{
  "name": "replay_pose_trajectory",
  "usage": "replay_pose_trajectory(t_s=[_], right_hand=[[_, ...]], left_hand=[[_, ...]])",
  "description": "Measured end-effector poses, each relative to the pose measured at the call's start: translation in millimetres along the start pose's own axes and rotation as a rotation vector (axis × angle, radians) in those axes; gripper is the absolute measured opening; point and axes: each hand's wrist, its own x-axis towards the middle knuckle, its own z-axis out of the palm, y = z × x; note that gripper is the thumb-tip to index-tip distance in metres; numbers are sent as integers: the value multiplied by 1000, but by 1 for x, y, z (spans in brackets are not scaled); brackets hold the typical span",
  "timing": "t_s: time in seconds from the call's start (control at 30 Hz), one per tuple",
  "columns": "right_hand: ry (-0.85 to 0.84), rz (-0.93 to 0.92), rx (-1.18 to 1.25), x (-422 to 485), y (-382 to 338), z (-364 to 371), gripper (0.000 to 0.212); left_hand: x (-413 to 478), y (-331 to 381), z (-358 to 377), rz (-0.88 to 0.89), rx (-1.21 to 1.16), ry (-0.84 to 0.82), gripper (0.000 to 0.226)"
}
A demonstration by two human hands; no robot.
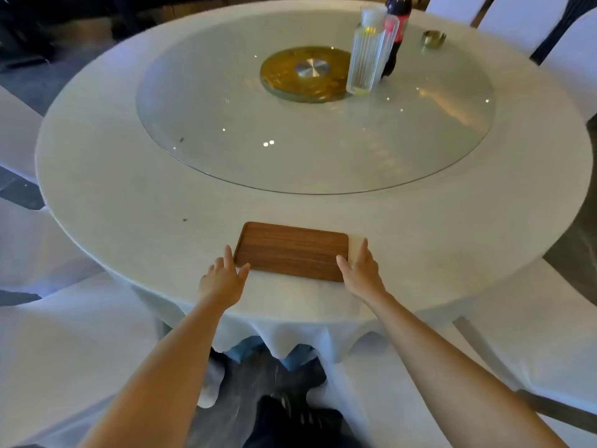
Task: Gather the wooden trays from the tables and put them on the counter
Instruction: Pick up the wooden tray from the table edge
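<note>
A rectangular wooden tray (291, 250) lies flat near the front edge of a round table covered with a white cloth (129, 189). My left hand (223, 279) is at the tray's left short edge, fingers spread, thumb by the near left corner. My right hand (363, 273) is at the right short edge, fingers apart, thumb at the near right corner. Both hands are open and beside the tray; neither has closed on it. The tray holds nothing.
A glass turntable (226, 124) with a gold hub (307, 72) fills the table's middle. On it stand a ribbed clear pitcher (365, 59), a dark soda bottle (395, 30) and a small gold dish (434, 38). White-covered chairs (64, 334) flank me on both sides.
</note>
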Motion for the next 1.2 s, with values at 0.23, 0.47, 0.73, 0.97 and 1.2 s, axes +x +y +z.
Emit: replay_pose_trajectory(t_s=[0.23,0.47,0.73,0.97,1.2], right_hand=[[-52,135,62,20,4,13,68],[-41,204,95,41,2,19,47],[-60,267,135,47,1,21,45],[-20,241,70,52,-10,18,45],[-51,60,58,49,-65,28,41]], left_hand=[[36,9,8,-46,-40,-54,66],[60,12,12,-76,-3,-73,52],[74,12,11,-132,45,-51,52],[68,0,-6,-166,25,-71,59],[36,-48,-35,-316,-145,-16,52]])
